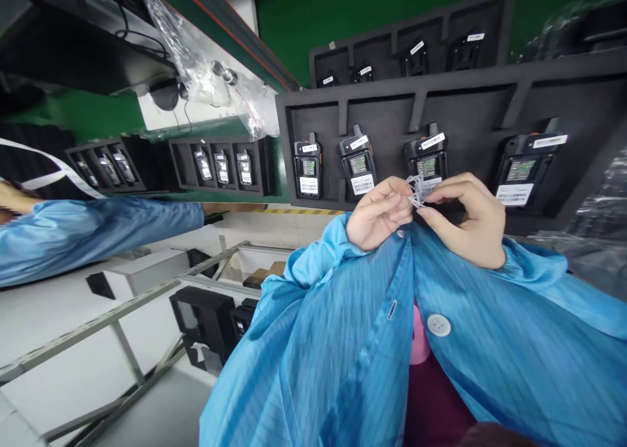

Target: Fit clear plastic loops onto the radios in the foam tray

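Between my two hands is a small bundle of thin whitish loops (416, 191); what kind of strands they are I cannot tell. My left hand (382, 213) pinches the bundle from one side, fingers curled. On the other side, thumb and fingertips of my right hand (467, 218) are closed on it too. Just behind the bundle lies a black handheld radio (427, 156) with white labels, its lower part covered by my fingers. It sits in a black foam tray (386, 107), alongside a second radio (359, 163), another radio (308, 167) at the left and one more (526, 163) at the right.
Behind stands another foam tray (401, 32) with several labelled devices. Smaller trays of radios (220, 166) line the bench to the left, below clear plastic bags (196, 61). A co-worker's blue sleeve (98, 234) reaches in at left. A metal frame (122, 303) stands lower left.
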Available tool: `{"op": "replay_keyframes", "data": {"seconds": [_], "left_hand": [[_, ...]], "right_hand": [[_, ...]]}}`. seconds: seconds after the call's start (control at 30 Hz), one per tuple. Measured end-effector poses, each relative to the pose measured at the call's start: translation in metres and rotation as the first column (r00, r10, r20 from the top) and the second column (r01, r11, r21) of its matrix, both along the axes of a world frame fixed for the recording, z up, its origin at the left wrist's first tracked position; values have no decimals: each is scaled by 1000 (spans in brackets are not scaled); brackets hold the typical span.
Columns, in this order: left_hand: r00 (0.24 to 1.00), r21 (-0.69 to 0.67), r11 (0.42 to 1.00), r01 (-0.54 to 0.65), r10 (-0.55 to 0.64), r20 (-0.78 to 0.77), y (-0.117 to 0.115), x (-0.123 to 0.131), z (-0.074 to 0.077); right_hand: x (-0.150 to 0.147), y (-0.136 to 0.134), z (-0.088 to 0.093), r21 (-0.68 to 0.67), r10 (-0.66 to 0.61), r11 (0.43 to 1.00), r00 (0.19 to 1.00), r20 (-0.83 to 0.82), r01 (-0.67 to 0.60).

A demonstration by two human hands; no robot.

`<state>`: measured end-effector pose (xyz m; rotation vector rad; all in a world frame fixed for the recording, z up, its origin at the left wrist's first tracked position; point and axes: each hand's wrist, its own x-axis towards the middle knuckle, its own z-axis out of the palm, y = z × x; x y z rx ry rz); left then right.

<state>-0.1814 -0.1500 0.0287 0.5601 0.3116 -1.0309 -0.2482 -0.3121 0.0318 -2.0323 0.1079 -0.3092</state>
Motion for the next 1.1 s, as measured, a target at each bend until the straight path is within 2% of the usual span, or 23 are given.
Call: {"op": "replay_keyframes", "data": {"seconds": [0.07, 0.2, 0.27, 0.47, 0.63, 0.77, 0.87, 0.97, 1.1], "left_hand": [[1000, 0, 1000, 6, -6, 3, -1, 2, 1], [1000, -54, 999, 1, 0, 20, -2, 4, 1], [1000, -65, 998, 3, -1, 28, -3, 5, 0], [994, -1, 999, 47, -47, 98, -5, 7, -2], [991, 71, 995, 71, -78, 106, -7, 9, -2], [991, 57, 994, 97, -102, 84, -12, 12, -1], [991, 89, 988, 126, -129, 27, -18, 14, 2], [988, 130, 980, 149, -143, -51, -24, 17, 4], [986, 129, 980, 152, -141, -90, -31, 19, 3]], "right_hand": [[0, 2, 0, -9, -19, 1000, 1000, -10, 19], [-3, 3, -6, 79, -71, 994, 997, -2, 71], [-3, 3, -7, 77, -85, 994, 996, 11, 84], [4, 3, 0, -43, -145, 988, 984, 102, 150], [4, -5, -1, -213, -214, 945, 962, 169, 247], [3, -15, -2, -347, -155, 900, 938, 309, 263], [2, -19, 0, -382, -98, 892, 929, 357, 242], [0, -23, -2, -303, -94, 928, 923, 373, 217], [-1, -24, -4, -28, -152, 983, 895, 420, 181]]}}
